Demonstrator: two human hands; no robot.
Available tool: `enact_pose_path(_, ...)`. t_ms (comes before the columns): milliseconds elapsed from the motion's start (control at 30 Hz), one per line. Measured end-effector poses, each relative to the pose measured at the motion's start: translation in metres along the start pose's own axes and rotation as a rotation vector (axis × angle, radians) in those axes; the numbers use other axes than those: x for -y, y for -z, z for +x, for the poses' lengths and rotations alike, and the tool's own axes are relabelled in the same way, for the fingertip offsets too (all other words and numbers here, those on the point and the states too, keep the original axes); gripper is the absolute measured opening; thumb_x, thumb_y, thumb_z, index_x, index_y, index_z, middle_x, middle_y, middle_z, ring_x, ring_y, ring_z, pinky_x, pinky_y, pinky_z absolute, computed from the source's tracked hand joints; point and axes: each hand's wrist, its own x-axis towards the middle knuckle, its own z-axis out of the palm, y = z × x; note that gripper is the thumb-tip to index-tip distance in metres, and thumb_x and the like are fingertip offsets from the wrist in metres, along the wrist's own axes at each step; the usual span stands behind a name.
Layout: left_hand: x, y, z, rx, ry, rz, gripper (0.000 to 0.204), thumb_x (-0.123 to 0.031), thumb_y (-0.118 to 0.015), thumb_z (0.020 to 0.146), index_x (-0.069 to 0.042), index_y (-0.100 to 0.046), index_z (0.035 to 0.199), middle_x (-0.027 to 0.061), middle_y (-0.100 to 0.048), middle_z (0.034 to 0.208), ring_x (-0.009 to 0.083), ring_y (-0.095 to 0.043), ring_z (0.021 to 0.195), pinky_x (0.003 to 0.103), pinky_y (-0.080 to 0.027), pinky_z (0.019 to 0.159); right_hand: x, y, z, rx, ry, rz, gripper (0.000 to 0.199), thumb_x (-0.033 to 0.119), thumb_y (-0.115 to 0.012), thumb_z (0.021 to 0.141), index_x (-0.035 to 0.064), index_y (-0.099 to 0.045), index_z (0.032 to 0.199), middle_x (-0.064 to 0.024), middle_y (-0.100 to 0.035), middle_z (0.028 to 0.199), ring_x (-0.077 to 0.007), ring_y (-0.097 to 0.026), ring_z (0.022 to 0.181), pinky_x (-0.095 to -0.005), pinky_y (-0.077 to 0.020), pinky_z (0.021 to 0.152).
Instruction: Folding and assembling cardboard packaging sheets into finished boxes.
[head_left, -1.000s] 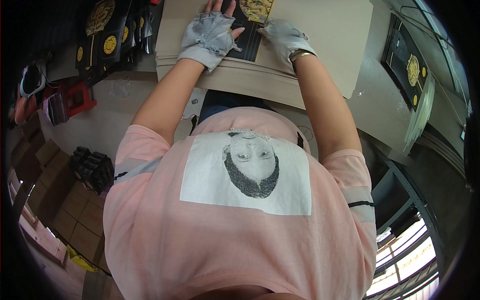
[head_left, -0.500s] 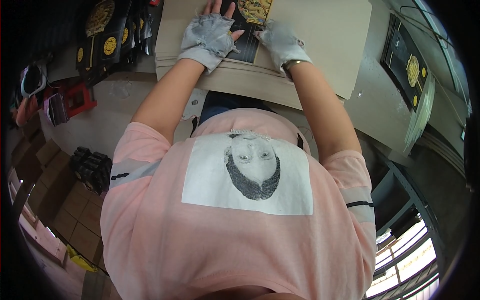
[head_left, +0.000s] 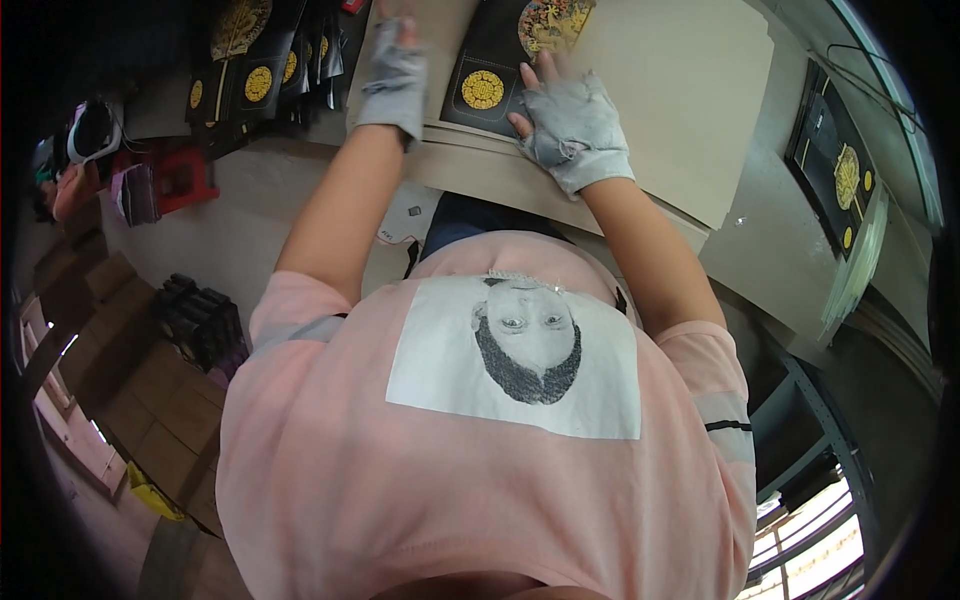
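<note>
Across the upper middle of the frame, a black printed sheet was seen lying flat on a stack of pale boards. Its lower left corner was marked by a round yellow emblem, and a colourful fan-shaped figure was shown near the top edge of the frame. The sheet's right edge was partly covered by the right hand, which was laid palm down in a grey fingerless glove. Its fingers were spread and stretched toward the fan figure, and nothing was gripped in them. The left hand, gloved likewise, was held over the boards to the left of the sheet, clear of it (its fingers were blurred near the top edge); how far it was opened, or whether anything was grasped, could not be told.

At the upper left, black pieces with gold designs were gathered, with a red basket below them. At the right, a black panel with gold designs was leaned at a slant, and pale sheets were placed just below it.
</note>
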Motion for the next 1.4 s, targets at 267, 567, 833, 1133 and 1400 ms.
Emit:
enact_pose_path(267,-0.001,0.023,-0.079,0.227,-0.948,1.560,0.082,-0.050,-0.052,0.102,-0.004,-0.023,0.164,0.0219,-0.022,0.170,0.0379,-0.024,0.157,0.051,-0.027,0.124,0.004,0.014,0.000,0.016,0.042,0.012,0.072,0.054,-0.054,0.097,0.0121,-0.046,0.155,-0.0156,-0.037,0.165,-0.0322,-0.033,0.153,-0.0586,-0.0309,0.120)
enact_pose_path(567,-0.018,-0.066,-0.028,-0.115,-0.923,1.664,0.076,-0.049,-0.042,0.106,-0.006,-0.021,0.164,0.0240,-0.025,0.168,0.0433,-0.022,0.156,0.058,-0.023,0.124,0.003,0.025,0.010,0.105,0.049,0.074,0.073,0.054,-0.055,0.096,0.0092,-0.048,0.153,-0.0171,-0.040,0.163,-0.0343,-0.036,0.151,-0.0591,-0.0331,0.118)
enact_pose_path(833,-0.120,-0.171,0.060,-0.132,-0.770,1.607,0.075,-0.042,-0.051,0.104,-0.004,-0.024,0.163,0.0235,-0.035,0.164,0.0411,-0.031,0.152,0.053,-0.028,0.124,0.001,0.026,0.012,0.220,0.030,0.124,0.072,0.054,-0.052,0.098,0.0105,-0.045,0.155,-0.0159,-0.038,0.164,-0.0331,-0.033,0.154,-0.0596,-0.0313,0.118)
enact_pose_path(1133,-0.157,-0.210,0.108,-0.160,-1.039,1.696,0.091,-0.043,-0.069,0.092,-0.005,-0.025,0.163,0.0233,-0.032,0.165,0.0390,-0.031,0.153,0.052,-0.028,0.124,0.000,0.023,0.013,0.267,0.007,0.166,0.074,0.057,-0.052,0.097,0.0125,-0.045,0.156,-0.0137,-0.037,0.165,-0.0327,-0.031,0.154,-0.0595,-0.0290,0.120)
enact_pose_path(1400,-0.100,-0.113,0.015,0.135,-1.120,1.677,0.092,-0.050,-0.064,0.093,0.001,-0.028,0.161,0.0240,-0.029,0.167,0.0379,-0.027,0.155,0.048,-0.025,0.126,0.001,0.026,0.017,0.229,0.027,0.081,0.073,0.055,-0.051,0.098,0.0111,-0.044,0.155,-0.0147,-0.038,0.165,-0.0324,-0.032,0.154,-0.0585,-0.0311,0.119)
